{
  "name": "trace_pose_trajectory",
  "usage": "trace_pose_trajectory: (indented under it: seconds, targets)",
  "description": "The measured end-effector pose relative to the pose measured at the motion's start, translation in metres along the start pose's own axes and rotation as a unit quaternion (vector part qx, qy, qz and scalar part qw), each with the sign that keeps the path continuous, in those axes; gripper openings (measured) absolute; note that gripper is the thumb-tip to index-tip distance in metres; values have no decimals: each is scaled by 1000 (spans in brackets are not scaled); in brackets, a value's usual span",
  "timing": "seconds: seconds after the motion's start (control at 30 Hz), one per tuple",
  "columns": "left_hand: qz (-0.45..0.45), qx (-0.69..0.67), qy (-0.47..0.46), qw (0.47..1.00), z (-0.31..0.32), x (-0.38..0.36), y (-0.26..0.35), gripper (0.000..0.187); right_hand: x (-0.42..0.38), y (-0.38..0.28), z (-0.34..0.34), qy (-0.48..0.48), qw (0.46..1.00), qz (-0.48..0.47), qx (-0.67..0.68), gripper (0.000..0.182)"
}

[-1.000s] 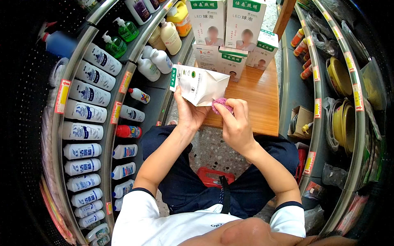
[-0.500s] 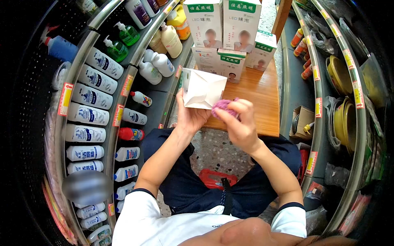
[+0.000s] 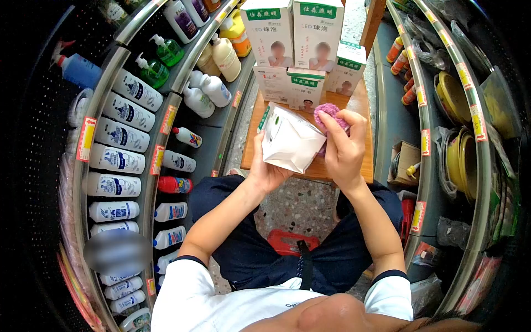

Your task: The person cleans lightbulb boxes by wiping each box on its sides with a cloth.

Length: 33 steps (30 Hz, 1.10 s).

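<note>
Two hands, one white box (held), one purple cloth, five stacked LED bulb boxes

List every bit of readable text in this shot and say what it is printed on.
"LED 球泡": front of the tall white boxes stacked on the wooden table.
Green band atop those boxes: Chinese brand characters, too blurred to read reliably.
White box in the left hand: print unreadable.
Shelf price tags and bottle labels: too small.
</note>
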<state>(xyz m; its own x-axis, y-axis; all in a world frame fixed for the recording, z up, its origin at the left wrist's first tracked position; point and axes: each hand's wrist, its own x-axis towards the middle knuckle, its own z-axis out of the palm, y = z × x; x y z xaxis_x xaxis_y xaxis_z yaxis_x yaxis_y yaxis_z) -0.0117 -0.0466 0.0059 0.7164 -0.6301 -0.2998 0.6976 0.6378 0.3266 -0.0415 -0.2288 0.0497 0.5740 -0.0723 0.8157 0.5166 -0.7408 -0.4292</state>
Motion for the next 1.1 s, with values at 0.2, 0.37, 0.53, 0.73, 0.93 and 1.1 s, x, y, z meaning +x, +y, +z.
trace_pose_trajectory:
  seconds: [0.2, 0.37, 0.53, 0.73, 0.93, 1.1]
  targets:
    - [0, 34, 56, 998, 11, 1, -6, 73, 5, -11, -9, -28, 994, -105, -12, 40]
    - [-3, 73, 88, 993, 1, 6, -11, 76, -4, -16, 1, -68, 996, -51, 4, 41]
    - [9, 87, 103, 991, 4, 4, -9, 77, -15, -24, 6, -100, 993, -65, 16, 40]
    - [49, 48, 96, 993, -9, 11, -5, 73, -31, -37, 10, -156, 980, -115, 47, 36]
    - [96, 86, 139, 982, 3, 6, 3, 72, -33, -23, 4, -183, 975, -101, 77, 35]
    - [194, 155, 140, 959, 4, 8, 14, 73, -32, 5, -20, -232, 968, -56, 75, 34]
